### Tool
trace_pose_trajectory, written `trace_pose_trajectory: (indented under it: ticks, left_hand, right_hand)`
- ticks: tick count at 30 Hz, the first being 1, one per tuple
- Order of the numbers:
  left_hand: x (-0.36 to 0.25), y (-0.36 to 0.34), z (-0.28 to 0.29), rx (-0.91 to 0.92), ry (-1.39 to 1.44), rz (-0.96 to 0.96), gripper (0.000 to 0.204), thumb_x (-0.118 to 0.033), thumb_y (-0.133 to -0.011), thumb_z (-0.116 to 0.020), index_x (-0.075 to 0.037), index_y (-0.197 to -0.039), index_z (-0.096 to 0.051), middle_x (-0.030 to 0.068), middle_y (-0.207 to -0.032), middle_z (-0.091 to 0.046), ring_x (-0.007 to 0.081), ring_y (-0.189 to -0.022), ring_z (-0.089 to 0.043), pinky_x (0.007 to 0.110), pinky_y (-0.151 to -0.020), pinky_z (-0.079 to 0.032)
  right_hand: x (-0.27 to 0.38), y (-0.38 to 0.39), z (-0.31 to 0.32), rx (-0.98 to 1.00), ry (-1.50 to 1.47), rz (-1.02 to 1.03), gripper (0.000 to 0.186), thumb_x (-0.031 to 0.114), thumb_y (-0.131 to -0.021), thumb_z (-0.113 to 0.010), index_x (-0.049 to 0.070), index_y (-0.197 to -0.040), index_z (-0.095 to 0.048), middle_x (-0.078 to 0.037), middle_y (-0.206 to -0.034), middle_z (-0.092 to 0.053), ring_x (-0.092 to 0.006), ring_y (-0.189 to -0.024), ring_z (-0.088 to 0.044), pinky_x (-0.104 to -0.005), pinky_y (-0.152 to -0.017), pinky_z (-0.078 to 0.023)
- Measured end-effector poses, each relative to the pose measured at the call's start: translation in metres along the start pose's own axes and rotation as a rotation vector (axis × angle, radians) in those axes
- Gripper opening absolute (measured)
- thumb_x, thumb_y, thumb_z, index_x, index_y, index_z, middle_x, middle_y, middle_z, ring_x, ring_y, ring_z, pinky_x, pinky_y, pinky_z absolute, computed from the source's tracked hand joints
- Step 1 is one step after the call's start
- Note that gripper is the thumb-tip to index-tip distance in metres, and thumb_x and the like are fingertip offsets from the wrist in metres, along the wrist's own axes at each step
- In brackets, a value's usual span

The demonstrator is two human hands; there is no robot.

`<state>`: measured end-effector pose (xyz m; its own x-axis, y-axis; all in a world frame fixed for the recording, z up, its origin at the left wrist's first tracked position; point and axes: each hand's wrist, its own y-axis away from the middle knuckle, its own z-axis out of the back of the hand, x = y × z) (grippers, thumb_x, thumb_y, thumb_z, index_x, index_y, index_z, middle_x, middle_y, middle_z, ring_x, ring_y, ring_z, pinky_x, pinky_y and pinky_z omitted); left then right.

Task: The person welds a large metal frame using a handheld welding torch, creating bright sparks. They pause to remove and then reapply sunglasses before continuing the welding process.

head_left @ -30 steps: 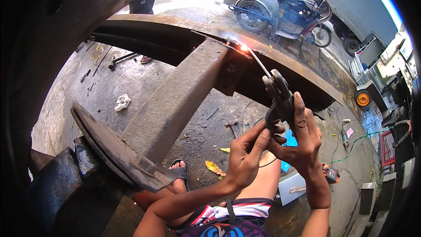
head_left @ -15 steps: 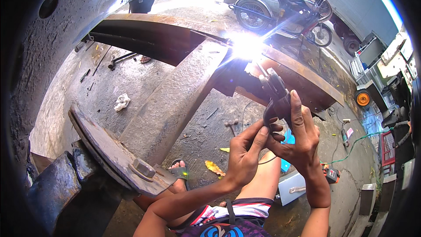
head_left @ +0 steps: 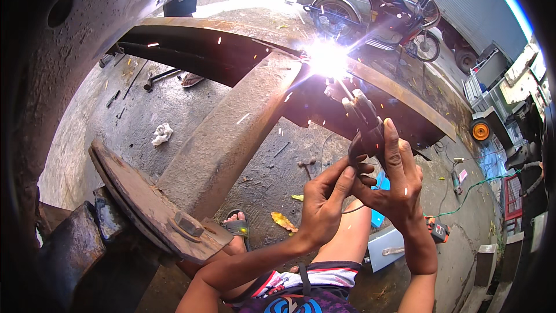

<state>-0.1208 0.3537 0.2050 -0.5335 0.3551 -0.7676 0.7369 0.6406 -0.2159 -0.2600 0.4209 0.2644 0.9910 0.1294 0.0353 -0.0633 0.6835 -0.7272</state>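
Note:
My right hand (head_left: 399, 185) grips a black electrode holder (head_left: 365, 127) with a thin rod (head_left: 347, 90) angled up to a glaring arc. My left hand (head_left: 327, 197) is closed on the holder's lower end, beside my right hand. The arc hides the rod's tip and the joint where a steel beam (head_left: 220, 127) meets a long rusty steel rail (head_left: 408, 93); sparks scatter around it. Near me at lower left is a bolted rusty plate (head_left: 145, 197). A pitted steel part with holes (head_left: 87, 17) fills the upper left.
A red motorcycle with sidecar (head_left: 347, 11) and a truck (head_left: 475, 17) stand behind. A dark-clothed leg (head_left: 179, 3) shows beyond the rail. Loose tools, a white rag (head_left: 162, 133), a cordless tool (head_left: 437, 229), green cord (head_left: 469, 197) and an orange wheel (head_left: 480, 130) lie on the ground around me.
The small red glow at the joint has become a white glare with flying sparks. The holder and both hands have moved slightly downward and left, keeping their grip.

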Motion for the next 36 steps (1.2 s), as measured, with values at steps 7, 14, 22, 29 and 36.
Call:
trace_pose_trajectory:
  ticks: [7, 14, 22, 29, 36]
  left_hand:
    - [-0.005, 0.003, 0.001, 0.009, -0.054, 0.048, 0.041, -0.02, -0.113, -0.045, 0.007, -0.142, -0.055, 0.0189, -0.125, -0.069, 0.0226, -0.105, -0.071, 0.037, -0.094, -0.059]
    - [-0.002, 0.006, -0.008, -0.006, -0.039, -0.062, 0.039, -0.019, -0.112, -0.049, 0.006, -0.142, -0.057, 0.013, -0.119, -0.072, 0.0189, -0.104, -0.071, 0.033, -0.094, -0.057]
    - [0.004, 0.003, -0.003, 0.006, -0.023, -0.026, 0.04, -0.019, -0.113, -0.045, 0.006, -0.143, -0.055, 0.0169, -0.123, -0.07, 0.022, -0.106, -0.072, 0.036, -0.094, -0.06]
    - [0.003, 0.001, -0.003, -0.005, -0.03, -0.03, 0.041, -0.019, -0.113, -0.045, 0.006, -0.143, -0.055, 0.0166, -0.122, -0.07, 0.0216, -0.105, -0.072, 0.035, -0.093, -0.061]
    - [0.002, 0.0, 0.001, -0.003, -0.028, -0.009, 0.041, -0.02, -0.113, -0.045, 0.007, -0.143, -0.054, 0.0174, -0.124, -0.069, 0.0224, -0.106, -0.072, 0.036, -0.094, -0.06]
  right_hand:
    - [0.001, 0.003, 0.002, -0.022, 0.057, 0.006, 0.098, 0.022, -0.075, -0.09, -0.009, -0.154, -0.04, -0.02, -0.107, -0.067, -0.0298, -0.088, -0.072, -0.0393, -0.069, -0.06]
    - [0.006, 0.007, 0.006, -0.057, 0.054, -0.002, 0.102, 0.026, -0.074, -0.093, -0.009, -0.154, -0.04, -0.022, -0.11, -0.067, -0.0318, -0.088, -0.073, -0.0395, -0.067, -0.062]
    - [0.003, 0.006, 0.006, 0.01, 0.019, -0.031, 0.108, 0.025, -0.069, -0.094, -0.009, -0.155, -0.039, -0.02, -0.111, -0.068, -0.0314, -0.09, -0.073, -0.0393, -0.069, -0.062]
    - [0.003, 0.005, 0.003, 0.001, 0.017, -0.023, 0.109, 0.026, -0.068, -0.095, -0.009, -0.155, -0.039, -0.02, -0.112, -0.067, -0.0326, -0.092, -0.072, -0.04, -0.07, -0.062]
    - [-0.001, 0.005, -0.002, -0.014, 0.012, -0.003, 0.099, 0.019, -0.074, -0.09, -0.009, -0.155, -0.04, -0.018, -0.105, -0.066, -0.0285, -0.084, -0.07, -0.0384, -0.066, -0.058]
